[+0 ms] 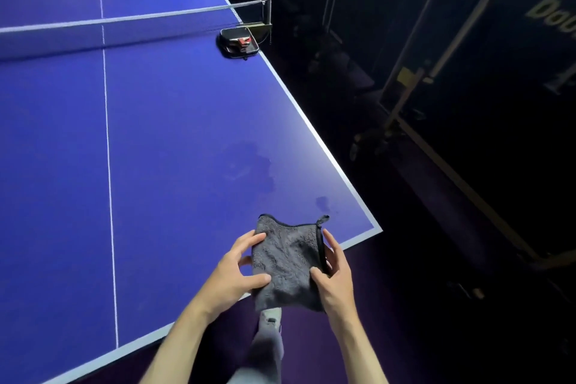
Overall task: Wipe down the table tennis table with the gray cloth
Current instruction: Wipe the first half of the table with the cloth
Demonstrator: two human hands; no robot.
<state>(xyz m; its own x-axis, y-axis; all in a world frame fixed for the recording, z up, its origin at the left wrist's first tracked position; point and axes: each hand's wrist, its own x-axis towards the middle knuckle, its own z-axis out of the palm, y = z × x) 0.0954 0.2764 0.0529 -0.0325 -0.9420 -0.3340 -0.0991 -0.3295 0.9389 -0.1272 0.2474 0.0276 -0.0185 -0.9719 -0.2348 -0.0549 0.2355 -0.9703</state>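
A folded gray cloth [288,262] is held between both hands above the near right corner of the blue table tennis table [174,121]. My left hand [235,274] grips its left edge with thumb and fingers. My right hand [335,274] holds its right edge, thumb on top. A small loop sticks out at the cloth's top right corner. Dark wet patches [249,165] lie on the table surface just beyond the cloth.
A paddle case with red and black paddles [239,42] rests by the net post [266,14] at the table's right edge. The net [124,20] spans the table. Folded dark tables [467,72] stand to the right. My leg and shoe [269,340] show below.
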